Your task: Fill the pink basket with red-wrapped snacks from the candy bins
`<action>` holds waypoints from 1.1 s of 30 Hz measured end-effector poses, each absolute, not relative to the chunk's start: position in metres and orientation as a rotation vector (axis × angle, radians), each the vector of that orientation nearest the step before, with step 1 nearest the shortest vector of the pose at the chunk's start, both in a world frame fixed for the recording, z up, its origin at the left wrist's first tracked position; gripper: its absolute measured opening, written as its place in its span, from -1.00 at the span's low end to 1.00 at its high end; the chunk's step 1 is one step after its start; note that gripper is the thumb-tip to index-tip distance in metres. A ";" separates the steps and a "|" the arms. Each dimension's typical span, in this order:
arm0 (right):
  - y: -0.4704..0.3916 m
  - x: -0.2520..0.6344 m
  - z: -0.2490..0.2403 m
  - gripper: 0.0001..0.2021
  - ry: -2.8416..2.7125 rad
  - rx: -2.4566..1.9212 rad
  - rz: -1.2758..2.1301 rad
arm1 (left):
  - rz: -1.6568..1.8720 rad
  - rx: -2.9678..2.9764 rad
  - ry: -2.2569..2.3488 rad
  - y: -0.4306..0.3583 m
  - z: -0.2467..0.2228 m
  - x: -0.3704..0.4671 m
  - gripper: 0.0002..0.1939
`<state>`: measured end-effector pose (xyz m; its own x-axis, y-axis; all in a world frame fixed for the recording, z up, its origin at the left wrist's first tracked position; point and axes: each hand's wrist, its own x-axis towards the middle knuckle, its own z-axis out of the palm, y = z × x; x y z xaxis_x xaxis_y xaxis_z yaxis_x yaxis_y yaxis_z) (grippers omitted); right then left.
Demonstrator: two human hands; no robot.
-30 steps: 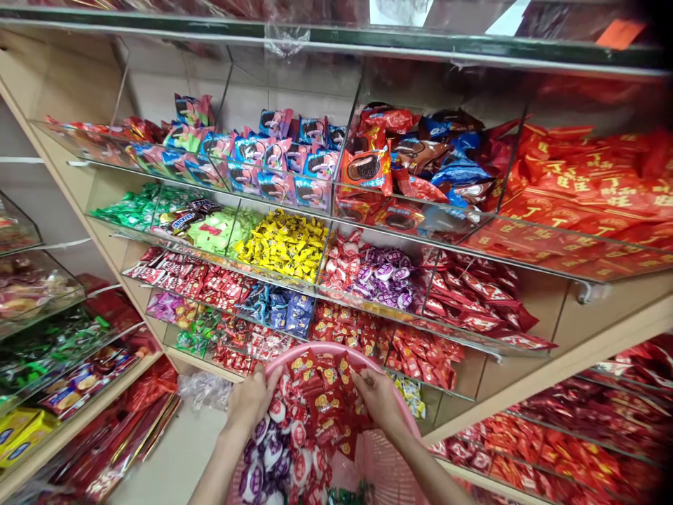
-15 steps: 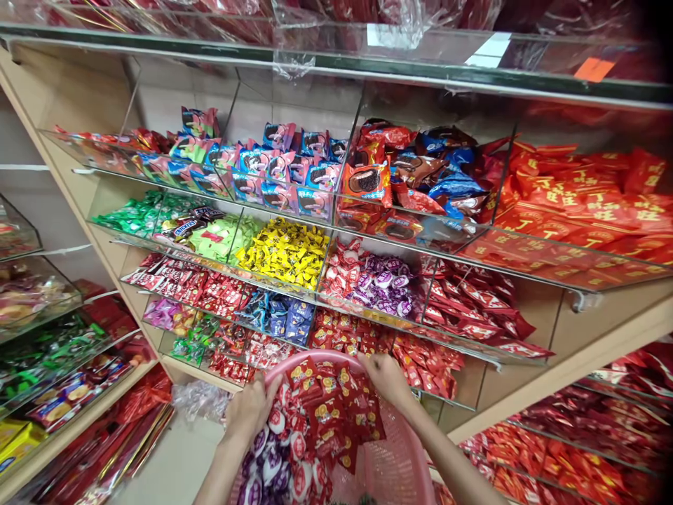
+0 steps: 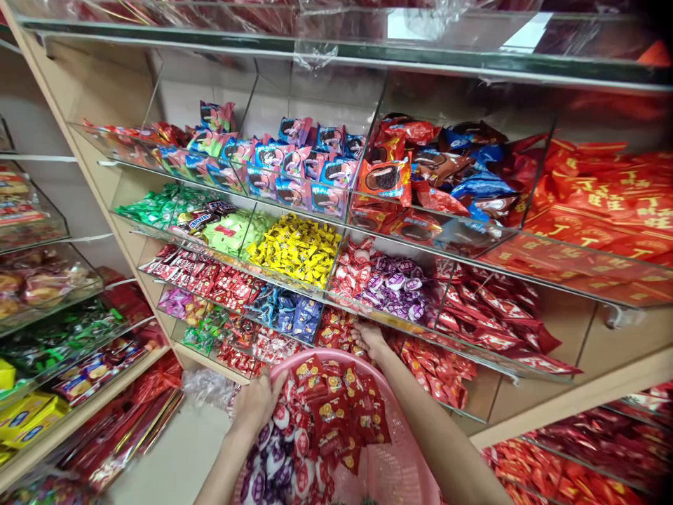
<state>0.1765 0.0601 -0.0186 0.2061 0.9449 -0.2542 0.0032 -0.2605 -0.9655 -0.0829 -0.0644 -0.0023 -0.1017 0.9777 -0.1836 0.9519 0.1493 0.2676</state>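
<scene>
My left hand point(image 3: 257, 400) is closed on the left rim of a pink plastic basket point(image 3: 407, 421). Inside lie red packets with orange-slice pictures point(image 3: 334, 407), beside round candies point(image 3: 273, 456) in purple-and-white and red-and-white wrappers. Beyond the far rim, my right hand point(image 3: 372, 338) reaches into a low shelf compartment of matching red packets point(image 3: 336, 328). Its fingers look apart and point left at those packets; whether they touch any is unclear. No packet shows in that hand.
Clear shelf panels overhang the low compartment. Above it are purple candies point(image 3: 397, 286) and yellow-wrapped candies point(image 3: 299, 251); higher up, packaged cookies point(image 3: 386, 179). Blue packets point(image 3: 287, 308) lie left of my right hand. A crumpled clear bag point(image 3: 207, 386) rests on the floor at left.
My right hand has left the basket's far rim and moved forward into the red packets' compartment. My left hand still grips the rim. The view has turned slightly left.
</scene>
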 end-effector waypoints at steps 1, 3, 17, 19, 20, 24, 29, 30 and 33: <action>0.057 0.177 -0.016 -0.83 -0.924 -1.498 1.227 | 0.114 1.857 2.118 -0.064 -0.003 -0.083 -0.42; 0.045 0.180 -0.009 -0.83 -0.893 -1.471 1.230 | 0.102 1.848 2.119 -0.063 -0.004 -0.083 -0.41; -0.090 0.190 0.041 -0.63 -1.718 -1.376 1.658 | 0.110 1.866 2.121 -0.061 -0.005 -0.083 -0.32; -0.082 0.183 0.044 -0.62 -1.764 -1.422 1.806 | 0.122 1.853 2.116 -0.062 -0.007 -0.084 -0.31; -0.076 0.179 0.045 -0.63 -1.789 -1.450 1.872 | 0.128 1.847 2.112 -0.062 -0.008 -0.084 -0.31; -0.051 0.168 0.040 -0.65 -1.868 -1.503 2.041 | 0.136 1.835 2.103 -0.063 -0.006 -0.084 -0.31; -0.034 0.162 0.022 -0.65 -1.962 -1.532 1.898 | 0.139 1.838 2.099 -0.063 -0.003 -0.084 -0.33; -0.033 0.161 0.019 -0.65 -1.981 -1.561 1.842 | 0.146 1.845 2.098 -0.063 -0.003 -0.084 -0.33; -0.037 0.161 0.010 -0.63 -2.009 -1.691 1.610 | 0.144 1.850 2.098 -0.063 -0.003 -0.084 -0.33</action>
<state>0.1605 -0.0367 0.0104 -0.3960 0.7475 -0.5333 0.6835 -0.1479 -0.7148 -0.0840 -0.0634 -0.0028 -0.0952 0.9782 -0.1845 0.9437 0.1476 0.2959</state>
